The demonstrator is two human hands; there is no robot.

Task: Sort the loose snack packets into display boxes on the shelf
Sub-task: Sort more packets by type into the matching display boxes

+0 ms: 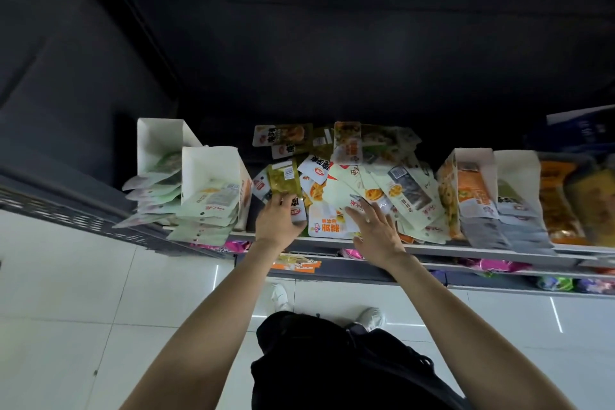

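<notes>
At the left of the frame, two white display boxes (213,173) are holding pale green packets. At centre, the left hand (278,221) is gripping an olive-green packet (284,178) at the loose packet pile (349,176). The right hand (374,230) is resting flat, fingers spread, on pale packets. More boxes (472,190) are standing at the right of the shelf (432,248).

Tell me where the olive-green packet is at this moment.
In the head view, the olive-green packet lies at the left edge of the loose pile on the shelf, just right of the white display box, with the left hand at its lower edge.
</notes>
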